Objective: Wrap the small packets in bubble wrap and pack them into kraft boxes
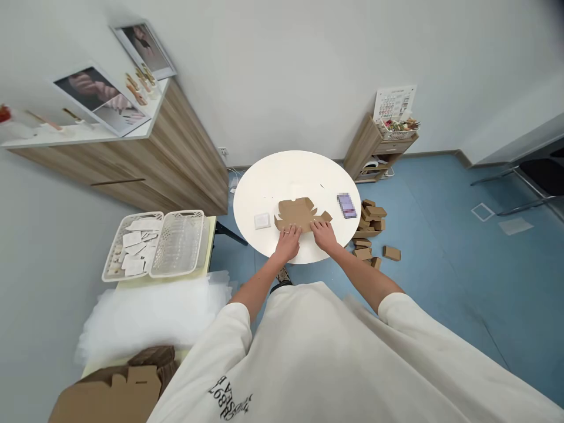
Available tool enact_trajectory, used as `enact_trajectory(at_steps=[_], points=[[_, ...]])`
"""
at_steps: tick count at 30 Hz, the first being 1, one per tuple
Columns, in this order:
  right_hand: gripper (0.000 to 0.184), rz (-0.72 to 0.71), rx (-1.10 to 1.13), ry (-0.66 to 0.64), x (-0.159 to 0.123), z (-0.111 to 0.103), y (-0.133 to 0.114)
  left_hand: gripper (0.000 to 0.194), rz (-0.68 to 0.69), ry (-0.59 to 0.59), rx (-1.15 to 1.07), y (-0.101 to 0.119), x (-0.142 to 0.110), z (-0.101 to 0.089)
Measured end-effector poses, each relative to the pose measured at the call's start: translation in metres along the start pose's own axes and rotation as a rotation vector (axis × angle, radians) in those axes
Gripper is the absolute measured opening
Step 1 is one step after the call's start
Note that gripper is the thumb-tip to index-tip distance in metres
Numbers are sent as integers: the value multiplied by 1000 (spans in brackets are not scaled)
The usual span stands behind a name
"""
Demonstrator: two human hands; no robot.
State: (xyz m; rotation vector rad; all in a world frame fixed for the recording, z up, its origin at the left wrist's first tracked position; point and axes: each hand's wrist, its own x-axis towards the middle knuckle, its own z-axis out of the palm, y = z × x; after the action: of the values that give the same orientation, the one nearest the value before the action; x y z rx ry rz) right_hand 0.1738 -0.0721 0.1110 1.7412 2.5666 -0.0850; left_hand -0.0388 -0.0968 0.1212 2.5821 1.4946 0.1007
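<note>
A flat, unfolded brown cardboard box (pixel 296 212) lies on the white round table (pixel 273 176), its side flaps sticking out. On its near edge, my left hand (pixel 289 242) grips the cardboard with bent fingers; a ring shows on one finger. My right hand (pixel 324 236) has hold of the same edge farther right, beside a raised corner flap. Both thumbs are mostly hidden. Left of the cardboard lies a small white square packet (pixel 262 221). To its right is a purple phone-like object (pixel 347 205), its surface pixelated.
Small folded cardboard boxes (pixel 373 212) are heaped on the blue floor right of the table. At left, a side table carries two white baskets (pixel 177 244), clear plastic bags (pixel 154 311) and flat cardboard (pixel 114 393). A wooden cabinet (pixel 189 153) and small shelf (pixel 368 147) stand by the wall.
</note>
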Motion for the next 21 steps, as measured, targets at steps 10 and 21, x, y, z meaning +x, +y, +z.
enact_trajectory(at_steps=[10, 21], points=[[56, 110, 76, -250, 44, 33, 5, 60, 22, -213, -79, -56, 44, 38], [67, -77, 149, -476, 59, 62, 32, 54, -91, -363, -71, -48, 71, 54]])
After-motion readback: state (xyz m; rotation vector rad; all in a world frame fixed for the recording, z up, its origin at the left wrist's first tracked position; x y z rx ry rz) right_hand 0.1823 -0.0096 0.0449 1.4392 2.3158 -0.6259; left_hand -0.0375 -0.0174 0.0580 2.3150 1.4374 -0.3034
